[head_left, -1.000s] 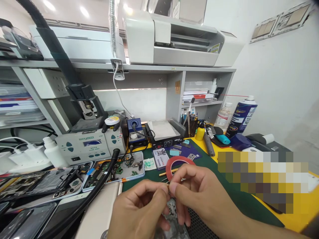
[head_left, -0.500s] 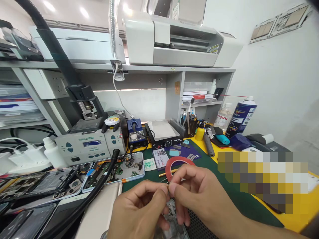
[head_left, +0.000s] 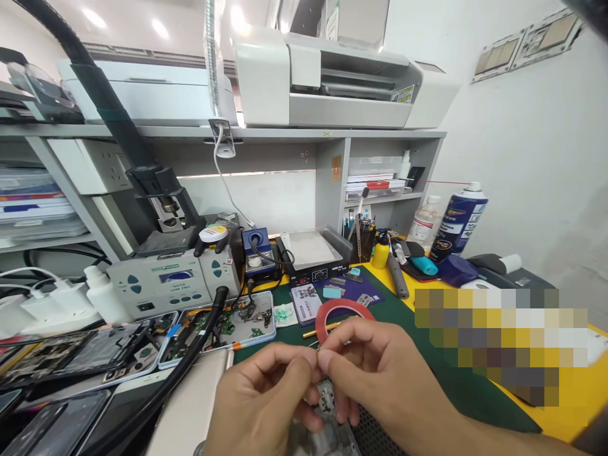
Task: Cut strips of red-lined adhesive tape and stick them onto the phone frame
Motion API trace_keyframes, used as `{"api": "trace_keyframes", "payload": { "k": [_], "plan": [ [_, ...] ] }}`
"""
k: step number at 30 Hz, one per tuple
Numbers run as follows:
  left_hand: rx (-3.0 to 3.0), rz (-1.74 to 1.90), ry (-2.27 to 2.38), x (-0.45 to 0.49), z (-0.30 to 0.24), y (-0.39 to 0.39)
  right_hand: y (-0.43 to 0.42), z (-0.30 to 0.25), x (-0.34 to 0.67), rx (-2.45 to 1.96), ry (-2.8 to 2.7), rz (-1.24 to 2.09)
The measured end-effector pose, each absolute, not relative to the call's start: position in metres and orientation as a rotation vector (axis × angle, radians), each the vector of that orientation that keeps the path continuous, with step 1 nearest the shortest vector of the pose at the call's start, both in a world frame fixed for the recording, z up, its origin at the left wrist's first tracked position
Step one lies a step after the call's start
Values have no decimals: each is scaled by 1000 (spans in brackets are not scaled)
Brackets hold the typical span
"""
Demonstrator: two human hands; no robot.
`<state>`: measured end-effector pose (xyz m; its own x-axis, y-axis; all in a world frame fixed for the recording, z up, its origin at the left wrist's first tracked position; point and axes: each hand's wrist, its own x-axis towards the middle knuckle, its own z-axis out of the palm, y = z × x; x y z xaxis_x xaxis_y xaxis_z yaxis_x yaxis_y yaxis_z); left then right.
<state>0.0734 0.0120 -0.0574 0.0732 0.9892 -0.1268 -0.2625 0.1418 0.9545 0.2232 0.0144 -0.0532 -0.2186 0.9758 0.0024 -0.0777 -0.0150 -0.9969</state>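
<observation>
My left hand (head_left: 266,396) and my right hand (head_left: 384,373) meet at the fingertips, each closed in a pinch. Whatever lies between the fingers is too small and covered to name. Under them sits a greyish, partly see-through fixture or casing (head_left: 327,437), mostly hidden by the hands. Just beyond the right fingers lies a red ring-shaped roll of tape (head_left: 324,316). Beside it, a thin gold-coloured rod-like tool (head_left: 310,334) rests on the green mat (head_left: 460,386).
On the left are a tray of small circuit parts (head_left: 268,316), disassembled phones (head_left: 90,351) and a black hose (head_left: 190,361). A soldering station (head_left: 161,285) and a hot plate (head_left: 311,247) stand behind. At the right are a yellow bottle (head_left: 380,253) and a blue spray can (head_left: 458,221).
Both hands stay pinched together over the grey fixture. The joined fingertips have shifted very slightly to the left and up, and the camera view has moved a little.
</observation>
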Motion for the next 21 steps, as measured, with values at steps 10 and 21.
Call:
{"api": "trace_keyframes", "payload": {
  "k": [10,21],
  "plan": [
    [880,1252,1062,77,-53,11,15,-52,228,-997,-1310,1446],
    [904,1250,1098,77,-52,12,17,-50,231,-954,-1273,1499]
  ]
}}
